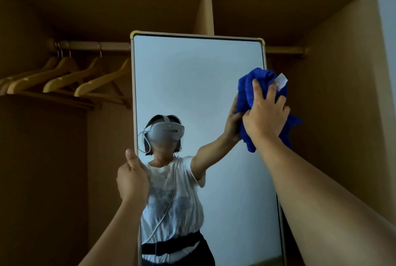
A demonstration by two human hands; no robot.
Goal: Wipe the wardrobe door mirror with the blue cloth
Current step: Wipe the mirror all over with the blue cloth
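The mirror (192, 85), its frame gripped at nine o'clock by the left hand (131, 180), could swing if that grip loosens, while the blue cloth (246, 92), bunched at three o'clock under the right hand (265, 115)'s curled fingers, could slip off the edge.

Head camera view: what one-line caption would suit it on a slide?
Right hand presses a blue cloth to the mirror; left hand grips its frame.

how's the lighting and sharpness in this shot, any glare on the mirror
Head view: dim overall, the wardrobe interior and hangers in murky shadow; the mirror is the brightest area, reflecting a pale wall evenly with no hot glare spot; the blue cloth and right hand look reasonably sharp; wide-angle bending shows at the edges.
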